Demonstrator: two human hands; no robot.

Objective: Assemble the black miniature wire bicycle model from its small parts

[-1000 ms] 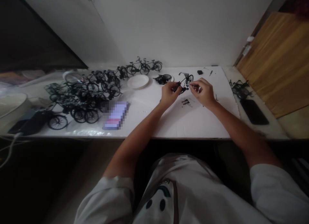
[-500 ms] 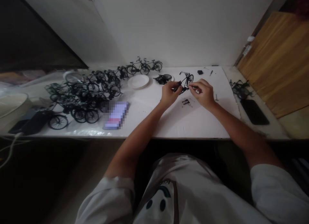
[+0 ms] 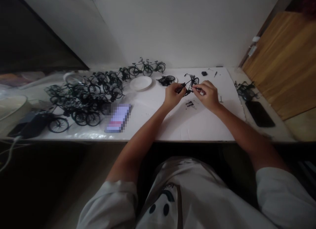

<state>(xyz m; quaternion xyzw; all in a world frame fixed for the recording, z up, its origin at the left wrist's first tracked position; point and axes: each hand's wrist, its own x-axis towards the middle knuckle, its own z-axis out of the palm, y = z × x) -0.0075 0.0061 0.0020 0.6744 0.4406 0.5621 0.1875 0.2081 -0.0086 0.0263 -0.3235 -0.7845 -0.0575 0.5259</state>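
Note:
Over the white board, my left hand is closed on a small black model bicycle, its handlebar and one wheel showing above the fingers. My right hand pinches a thin silvery rod that reaches across to the bicycle frame; whether it is a tool or a part I cannot tell. The fingers hide much of the bicycle's lower side. Just below the hands lie small black parts and thin pale pieces.
Many black model bicycles crowd the left side, near a pixelated phone. A white plate sits behind. Another bicycle lies on its side. At right are a dark phone and a dark tangle of parts.
The bicycle's visible wheel has shifted slightly to the right and down between my hands. Both hands keep their grip and nearly the same place.

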